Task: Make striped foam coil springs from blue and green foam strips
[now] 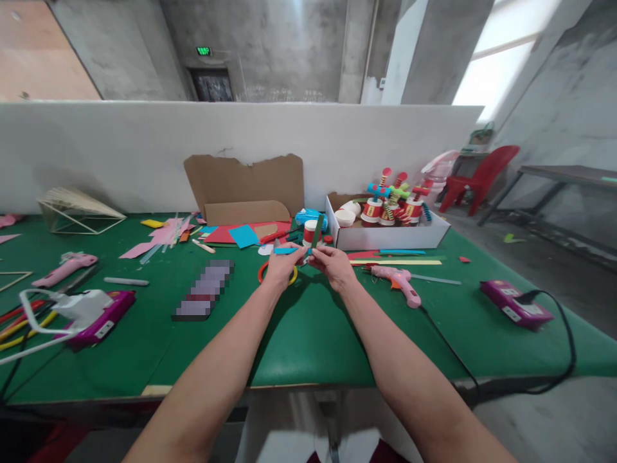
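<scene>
My left hand pinches a narrow blue paper strip that points left. Close beside it, my right hand grips a green paper strip standing upright. The two strips meet between my fingertips; how they join is too small to make out. Under my left hand lies a red and yellow ring-shaped thing, partly hidden by the wrist. Just beyond my hands stands a white and red paper cup, with a blue object behind it.
A white box holds several decorated paper-cup figures. A pink glue gun lies right, its cord trailing over the edge. Left are a blurred-out phone, another pink glue gun and a purple power strip. Cardboard stands behind.
</scene>
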Available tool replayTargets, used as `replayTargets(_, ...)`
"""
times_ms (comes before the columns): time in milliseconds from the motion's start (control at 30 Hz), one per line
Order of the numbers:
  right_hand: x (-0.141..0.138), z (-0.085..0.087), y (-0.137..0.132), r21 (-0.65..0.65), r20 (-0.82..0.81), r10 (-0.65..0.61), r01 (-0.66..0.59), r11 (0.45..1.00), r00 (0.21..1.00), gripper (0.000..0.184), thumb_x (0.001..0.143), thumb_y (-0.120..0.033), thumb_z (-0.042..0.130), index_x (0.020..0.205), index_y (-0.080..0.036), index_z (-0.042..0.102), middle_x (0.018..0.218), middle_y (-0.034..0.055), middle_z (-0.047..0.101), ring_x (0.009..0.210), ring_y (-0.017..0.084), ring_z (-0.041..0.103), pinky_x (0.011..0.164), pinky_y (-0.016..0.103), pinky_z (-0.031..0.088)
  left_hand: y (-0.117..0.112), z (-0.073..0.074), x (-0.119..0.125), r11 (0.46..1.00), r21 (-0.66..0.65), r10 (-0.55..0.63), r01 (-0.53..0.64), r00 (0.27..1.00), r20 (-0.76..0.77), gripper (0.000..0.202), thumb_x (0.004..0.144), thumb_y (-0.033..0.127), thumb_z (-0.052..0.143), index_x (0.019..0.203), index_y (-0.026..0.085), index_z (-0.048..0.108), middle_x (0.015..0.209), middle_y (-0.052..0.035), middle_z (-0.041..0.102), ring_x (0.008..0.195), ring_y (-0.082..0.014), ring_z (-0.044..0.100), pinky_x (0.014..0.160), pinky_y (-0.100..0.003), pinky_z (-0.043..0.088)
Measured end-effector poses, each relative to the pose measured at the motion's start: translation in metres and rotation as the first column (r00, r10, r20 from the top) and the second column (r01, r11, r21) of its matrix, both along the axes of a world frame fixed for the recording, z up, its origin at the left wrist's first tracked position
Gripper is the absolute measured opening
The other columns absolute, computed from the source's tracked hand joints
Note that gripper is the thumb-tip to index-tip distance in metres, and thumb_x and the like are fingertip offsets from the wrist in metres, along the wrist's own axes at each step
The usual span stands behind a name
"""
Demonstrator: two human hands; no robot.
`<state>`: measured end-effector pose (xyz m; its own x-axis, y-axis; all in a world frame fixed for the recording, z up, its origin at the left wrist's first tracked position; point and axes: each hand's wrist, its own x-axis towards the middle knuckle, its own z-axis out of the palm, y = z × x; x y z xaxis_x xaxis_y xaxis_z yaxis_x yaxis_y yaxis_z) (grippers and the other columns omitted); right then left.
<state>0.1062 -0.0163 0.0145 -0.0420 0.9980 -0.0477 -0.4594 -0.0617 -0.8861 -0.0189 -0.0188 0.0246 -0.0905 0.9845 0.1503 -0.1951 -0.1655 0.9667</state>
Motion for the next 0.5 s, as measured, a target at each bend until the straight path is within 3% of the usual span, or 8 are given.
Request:
replayTargets(267, 0.003, 0.005, 0.000, -0.013, 0.009, -0.033, 0.033, 0.999, 0.999, 0.024, 0.051, -0.021, 0.084, 0.067, -0.015, 0.067, 0.056, -0.0022, 0.064, 0.052, 0.009, 0.059, 0.063, 0.027, 0.056, 0.002, 0.001, -0.005, 1.000, -0.014, 0.025, -0.024, 0.999, 0.037, 0.034, 0.050, 0.042, 0.080, 0.061, 0.015, 0.062, 0.049, 0.0032, 0.054, 0.048, -0.0090, 0.049, 0.050, -0.023, 0.040)
replayTargets(500, 0.011, 0.010, 0.001, -0.127, -0.001, -0.086, 0.085, 0.988, 0.996, 0.025, 0.049, -0.017, 0.084, 0.064, -0.016, 0.065, 0.049, -0.0058, 0.058, 0.045, 0.006, 0.052, 0.051, 0.020, 0.052, 0.016, 0.004, -0.030, 0.991, -0.045, 0.133, -0.127, 0.975, 0.179, 0.036, 0.051, 0.042, 0.080, 0.063, 0.014, 0.061, 0.052, 0.0029, 0.055, 0.048, -0.0068, 0.048, 0.053, -0.022, 0.041)
